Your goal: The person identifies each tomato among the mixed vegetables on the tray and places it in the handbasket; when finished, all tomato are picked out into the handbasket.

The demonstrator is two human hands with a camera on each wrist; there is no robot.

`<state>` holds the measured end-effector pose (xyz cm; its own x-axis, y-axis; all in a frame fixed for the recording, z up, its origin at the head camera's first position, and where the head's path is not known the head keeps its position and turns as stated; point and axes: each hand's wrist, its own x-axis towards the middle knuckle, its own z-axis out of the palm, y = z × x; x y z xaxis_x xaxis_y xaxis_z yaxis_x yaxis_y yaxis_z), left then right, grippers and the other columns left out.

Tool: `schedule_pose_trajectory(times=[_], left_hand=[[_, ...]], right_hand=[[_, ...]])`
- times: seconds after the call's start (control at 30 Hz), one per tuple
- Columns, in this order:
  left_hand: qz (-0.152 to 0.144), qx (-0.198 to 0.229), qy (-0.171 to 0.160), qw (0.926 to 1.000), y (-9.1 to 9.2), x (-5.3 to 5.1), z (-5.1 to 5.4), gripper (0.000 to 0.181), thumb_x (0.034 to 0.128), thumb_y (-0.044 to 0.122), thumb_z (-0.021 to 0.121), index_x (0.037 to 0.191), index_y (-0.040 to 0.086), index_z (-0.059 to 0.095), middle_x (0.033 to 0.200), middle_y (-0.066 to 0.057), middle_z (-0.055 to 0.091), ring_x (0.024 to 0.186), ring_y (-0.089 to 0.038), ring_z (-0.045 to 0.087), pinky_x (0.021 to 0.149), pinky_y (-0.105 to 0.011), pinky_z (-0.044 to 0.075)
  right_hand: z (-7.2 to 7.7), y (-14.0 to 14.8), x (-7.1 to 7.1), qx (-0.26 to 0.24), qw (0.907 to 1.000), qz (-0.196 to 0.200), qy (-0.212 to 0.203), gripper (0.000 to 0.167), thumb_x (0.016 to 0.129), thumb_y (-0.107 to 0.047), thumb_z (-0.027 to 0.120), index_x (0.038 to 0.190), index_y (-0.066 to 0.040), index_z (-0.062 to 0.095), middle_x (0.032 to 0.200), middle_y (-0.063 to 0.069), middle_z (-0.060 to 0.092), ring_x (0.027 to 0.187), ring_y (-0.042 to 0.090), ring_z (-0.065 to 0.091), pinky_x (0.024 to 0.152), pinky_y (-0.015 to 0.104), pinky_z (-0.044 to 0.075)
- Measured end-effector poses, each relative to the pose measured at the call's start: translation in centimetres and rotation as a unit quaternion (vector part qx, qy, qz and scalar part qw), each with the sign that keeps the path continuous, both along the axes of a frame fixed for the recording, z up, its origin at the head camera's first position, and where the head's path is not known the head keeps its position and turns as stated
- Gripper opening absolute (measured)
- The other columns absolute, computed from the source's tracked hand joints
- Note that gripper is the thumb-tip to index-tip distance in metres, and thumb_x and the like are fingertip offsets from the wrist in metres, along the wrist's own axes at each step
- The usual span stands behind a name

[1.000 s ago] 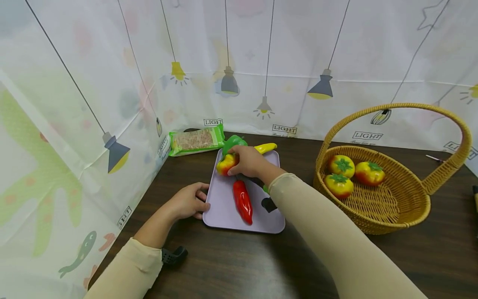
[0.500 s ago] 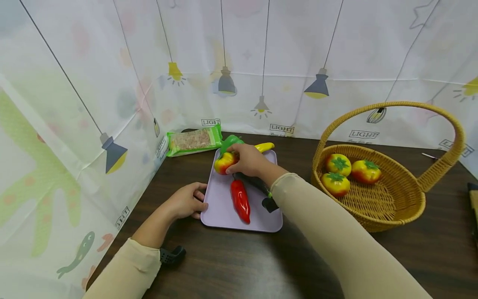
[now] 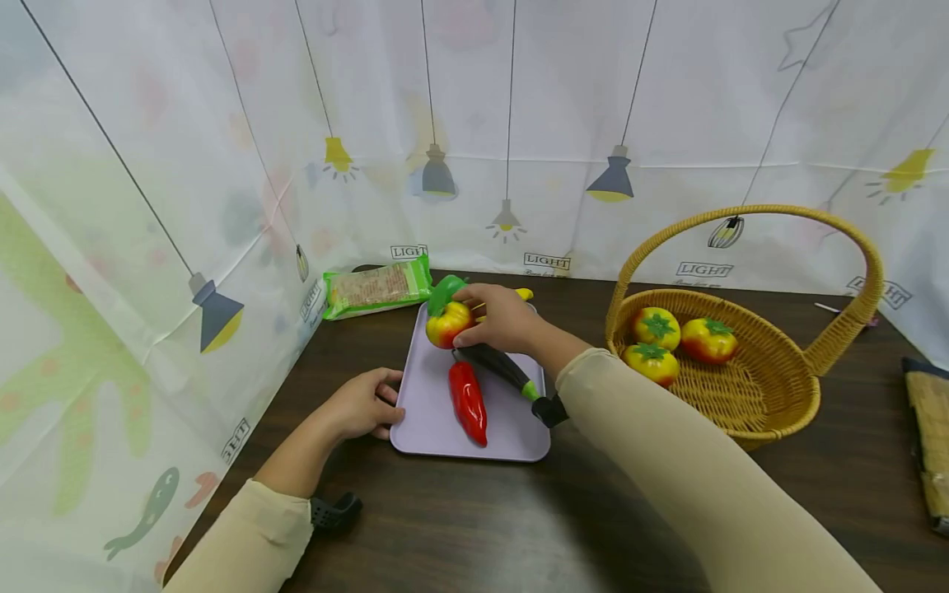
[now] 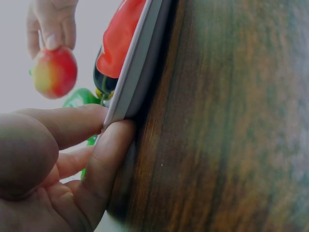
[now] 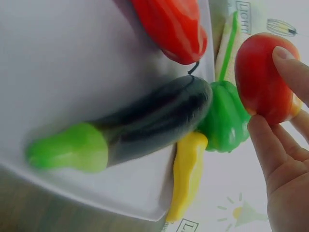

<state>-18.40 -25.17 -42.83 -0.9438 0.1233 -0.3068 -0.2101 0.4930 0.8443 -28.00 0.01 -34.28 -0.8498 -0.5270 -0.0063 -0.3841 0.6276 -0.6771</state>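
My right hand (image 3: 500,319) holds a red-and-yellow toy persimmon (image 3: 447,326) by thumb and fingertips above the far end of a lilac tray (image 3: 430,412). In the right wrist view the persimmon (image 5: 260,79) hangs apart from the vegetables. My left hand (image 3: 366,405) pinches the tray's left rim (image 4: 126,92) between thumb and finger. On the tray lie a red pepper (image 3: 468,403), a dark eggplant (image 5: 154,118) with a green end, a green bell pepper (image 5: 224,116) and a yellow pepper (image 5: 189,174). In the head view my right hand partly hides the yellow pepper.
A wicker basket (image 3: 804,403) with a tall handle stands to the right, holding 3 more persimmons (image 3: 708,340). Behind the tray is a green-edged food packet (image 3: 378,288). A tan bundle (image 3: 930,436) lies at the right edge. A printed cloth (image 3: 474,107) surrounds the table.
The right hand has shifted slightly with the persimmon, and more of the eggplant now shows past the arm. My left hand stays at the tray's rim. The head view has turned slightly right.
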Motion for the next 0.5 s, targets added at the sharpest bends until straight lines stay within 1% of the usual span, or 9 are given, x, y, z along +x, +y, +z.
schedule_pose_trajectory(times=[0.1, 0.2, 0.5], left_hand=[[0.000, 0.003, 0.002, 1.0000, 0.1, 0.0, 0.0, 0.067, 0.0881, -0.001, 0.077, 0.148, 0.004, 0.047, 0.108, -0.016, 0.056, 0.081, -0.027, 0.063, 0.064, -0.037, 0.062], [-0.004, 0.006, 0.007, 0.9999, 0.0, 0.1, 0.0, 0.067, 0.0882, -0.001, 0.076, 0.148, 0.002, 0.046, 0.108, -0.017, 0.056, 0.081, -0.027, 0.063, 0.063, -0.038, 0.062], [-0.012, 0.010, 0.014, 0.9998, 0.0, 0.2, -0.1, 0.067, 0.0878, -0.004, 0.075, 0.147, -0.001, 0.045, 0.107, -0.017, 0.056, 0.080, -0.026, 0.064, 0.062, -0.038, 0.062]], right_hand=[[0.2, 1.1, 0.4, -0.025, 0.9997, -0.001, -0.004, 0.065, 0.083, -0.018, 0.087, 0.141, -0.013, 0.058, 0.136, 0.008, 0.059, 0.122, 0.031, 0.058, 0.098, 0.038, 0.054], [0.4, 2.2, 0.7, -0.040, 0.9992, -0.005, -0.003, 0.065, 0.083, -0.018, 0.087, 0.141, -0.013, 0.057, 0.137, 0.008, 0.059, 0.122, 0.031, 0.058, 0.097, 0.038, 0.055], [0.5, 6.0, 1.6, -0.048, 0.9982, -0.033, 0.016, 0.065, 0.082, -0.022, 0.088, 0.139, -0.015, 0.059, 0.131, 0.005, 0.061, 0.121, 0.027, 0.059, 0.095, 0.039, 0.056]])
